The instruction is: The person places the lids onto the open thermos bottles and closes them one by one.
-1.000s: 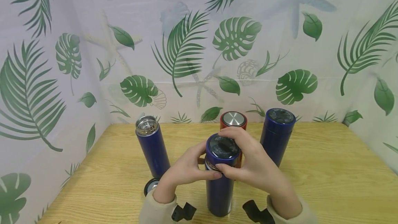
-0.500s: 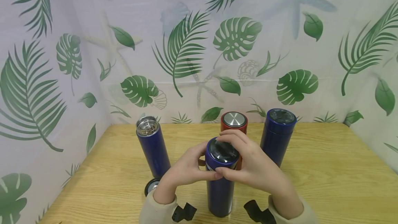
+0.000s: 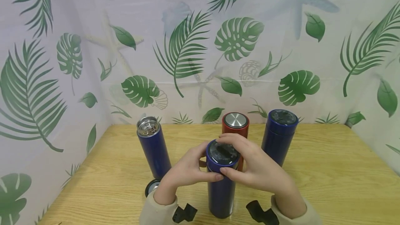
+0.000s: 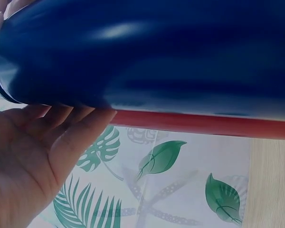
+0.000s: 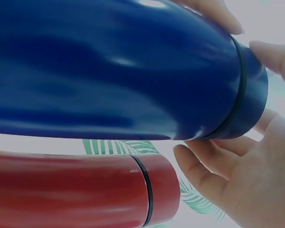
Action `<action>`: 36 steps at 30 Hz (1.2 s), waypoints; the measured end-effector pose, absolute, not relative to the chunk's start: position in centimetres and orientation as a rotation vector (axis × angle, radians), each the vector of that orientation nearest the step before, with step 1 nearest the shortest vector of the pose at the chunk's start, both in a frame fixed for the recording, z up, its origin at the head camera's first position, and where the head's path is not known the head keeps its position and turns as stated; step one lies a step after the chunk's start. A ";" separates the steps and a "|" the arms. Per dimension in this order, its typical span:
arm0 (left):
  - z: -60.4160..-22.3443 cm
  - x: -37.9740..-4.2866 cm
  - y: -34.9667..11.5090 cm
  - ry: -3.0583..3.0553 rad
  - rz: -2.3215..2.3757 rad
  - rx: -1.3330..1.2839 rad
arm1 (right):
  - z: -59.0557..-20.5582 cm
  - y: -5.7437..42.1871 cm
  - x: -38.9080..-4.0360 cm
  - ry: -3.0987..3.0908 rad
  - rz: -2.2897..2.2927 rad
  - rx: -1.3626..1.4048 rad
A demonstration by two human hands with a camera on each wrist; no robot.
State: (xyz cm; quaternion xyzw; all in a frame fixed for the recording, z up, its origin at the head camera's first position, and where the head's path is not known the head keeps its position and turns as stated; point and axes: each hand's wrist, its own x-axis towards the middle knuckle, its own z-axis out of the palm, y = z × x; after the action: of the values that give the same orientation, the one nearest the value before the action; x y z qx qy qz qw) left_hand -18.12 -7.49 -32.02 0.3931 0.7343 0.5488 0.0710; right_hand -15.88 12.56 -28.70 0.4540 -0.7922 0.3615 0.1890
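A blue thermos bottle (image 3: 221, 197) stands upright at the table's front middle, its blue lid (image 3: 223, 152) with a glossy black top seated on the neck. My left hand (image 3: 190, 169) grips the body just below the lid, thumb across the front and fingers round the far side. With thumb and fingers my right hand (image 3: 254, 164) holds the lid by its rim. In the right wrist view a thin dark seam parts the lid (image 5: 254, 90) from the body. The left wrist view shows my left fingers (image 4: 80, 123) against the bottle's side.
An uncapped blue thermos (image 3: 154, 152) stands at left, with a round black-rimmed lid (image 3: 152, 186) near its base, partly behind my wrist. Behind the held bottle is a red thermos (image 3: 235, 127) with a steel top. A capped blue thermos (image 3: 279, 141) stands at right. Leaf-printed cloth hangs behind the wooden table (image 3: 331, 169).
The lid, slightly raised and tilted a second ago with the neck showing, has come down onto the bottle. My right hand has lowered with it and shifted its hold; the left hand stays put.
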 end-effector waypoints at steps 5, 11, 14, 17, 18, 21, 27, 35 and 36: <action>-31.4 -17.6 -7.3 2.227 1.652 1.180 | -28.8 12.5 -15.7 -2.284 1.012 1.155; -31.3 -17.7 -7.3 2.221 1.652 1.136 | -28.9 11.9 -15.6 -2.359 0.942 1.012; -31.9 -18.2 -7.4 2.222 1.653 1.173 | -28.8 12.1 -15.8 -2.340 0.962 1.063; -32.0 -18.2 -7.4 2.220 1.659 1.198 | -28.8 12.5 -16.1 -2.295 1.038 1.177; -32.0 -18.3 -7.4 2.216 1.664 1.201 | -28.7 12.6 -16.2 -2.279 1.069 1.216; -32.1 -18.3 -7.5 2.203 1.673 1.191 | -28.7 12.8 -16.3 -2.260 1.128 1.276; -32.2 -18.4 -7.5 2.198 1.679 1.202 | -28.7 12.3 -16.1 -2.260 1.083 1.157; -32.3 -18.4 -7.5 2.205 1.686 1.204 | -28.9 11.8 -15.9 -2.270 0.991 1.038; -32.3 -18.4 -7.5 2.204 1.686 1.205 | -28.9 11.9 -15.9 -2.264 1.005 1.068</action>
State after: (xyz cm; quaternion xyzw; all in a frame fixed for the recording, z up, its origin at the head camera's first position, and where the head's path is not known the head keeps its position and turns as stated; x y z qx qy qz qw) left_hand -18.43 -7.45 -32.26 0.3977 0.7273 0.5563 0.0581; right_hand -15.93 11.87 -28.89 0.3862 -0.8187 0.3635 0.2203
